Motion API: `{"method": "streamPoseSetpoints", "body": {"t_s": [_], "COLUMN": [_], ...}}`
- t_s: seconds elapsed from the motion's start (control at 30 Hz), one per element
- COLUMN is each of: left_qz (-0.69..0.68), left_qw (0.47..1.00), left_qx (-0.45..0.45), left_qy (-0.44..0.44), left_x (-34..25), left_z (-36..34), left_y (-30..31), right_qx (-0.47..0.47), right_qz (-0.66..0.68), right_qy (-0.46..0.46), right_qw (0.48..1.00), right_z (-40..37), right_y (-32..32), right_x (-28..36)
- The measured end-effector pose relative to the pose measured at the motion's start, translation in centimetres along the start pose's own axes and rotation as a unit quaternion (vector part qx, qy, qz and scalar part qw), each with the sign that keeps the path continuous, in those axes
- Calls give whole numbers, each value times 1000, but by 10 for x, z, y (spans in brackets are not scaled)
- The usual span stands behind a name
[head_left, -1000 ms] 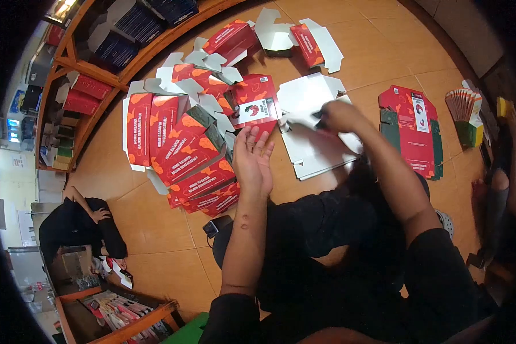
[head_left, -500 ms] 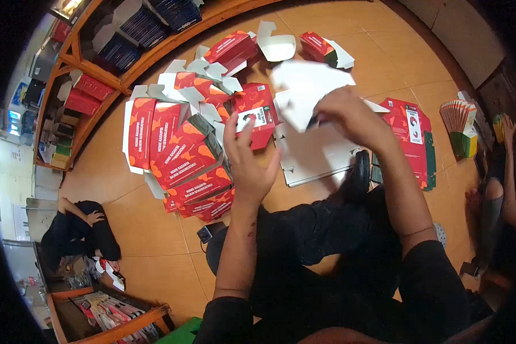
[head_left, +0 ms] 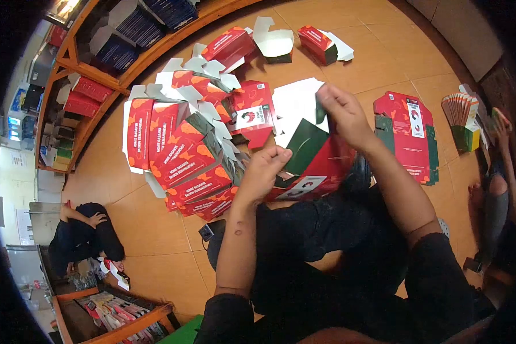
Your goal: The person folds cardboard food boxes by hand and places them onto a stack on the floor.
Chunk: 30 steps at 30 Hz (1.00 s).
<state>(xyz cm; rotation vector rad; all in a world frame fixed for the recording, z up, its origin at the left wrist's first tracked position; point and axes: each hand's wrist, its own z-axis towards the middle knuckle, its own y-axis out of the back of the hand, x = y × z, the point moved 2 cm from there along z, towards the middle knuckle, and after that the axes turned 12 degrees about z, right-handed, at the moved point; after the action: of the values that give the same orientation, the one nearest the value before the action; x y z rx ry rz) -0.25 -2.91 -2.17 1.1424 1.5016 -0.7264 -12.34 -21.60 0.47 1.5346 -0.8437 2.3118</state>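
Observation:
Between my hands is a red and green carton [head_left: 327, 166], partly folded, with its green end flap facing up and its printed label low. My left hand [head_left: 265, 172] pinches the corner of the green flap. At the carton's upper right edge, my right hand [head_left: 343, 112] grips a flap with fingers bent. Behind the carton lies a white card sheet [head_left: 295, 94]. Just left of it rests a red piece with a printed label [head_left: 257, 114]. A pile of red cartons with open white flaps [head_left: 180, 152] fills the floor to the left.
Flat red cartons [head_left: 407, 137] lie to the right, near a fanned orange and green bundle [head_left: 461, 117]. More cartons [head_left: 318, 45] stand at the back. Wooden shelves [head_left: 137, 71] hold stacks at upper left. One person [head_left: 86, 232] sits at left, another's arm [head_left: 507, 137] shows at right.
The carton's red and green faces now show where white card was held up. My left hand has closed from spread fingers onto the green flap; my right hand has stayed near the upper edge.

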Motion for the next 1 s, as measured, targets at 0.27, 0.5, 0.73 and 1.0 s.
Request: {"method": "streamPoseSetpoints", "body": {"t_s": [0.27, 0.5, 0.73, 1.0], "left_qz": [35, -36, 8, 414], "left_qw": [989, 998, 1000, 637], "left_qx": [96, 51, 21, -514], "left_qy": [105, 20, 2, -399], "left_x": [2, 13, 1, -52], "left_z": [-5, -4, -6, -38], "left_y": [-11, -24, -31, -12], "right_qx": [84, 127, 233, 36], "right_qz": [-479, -448, -376, -354], "right_qy": [83, 21, 20, 21], "right_qw": [870, 885, 897, 934], "right_z": [-11, -16, -20, -8], "right_y": [-20, -23, -17, -1], "right_x": [15, 11, 14, 48]}}
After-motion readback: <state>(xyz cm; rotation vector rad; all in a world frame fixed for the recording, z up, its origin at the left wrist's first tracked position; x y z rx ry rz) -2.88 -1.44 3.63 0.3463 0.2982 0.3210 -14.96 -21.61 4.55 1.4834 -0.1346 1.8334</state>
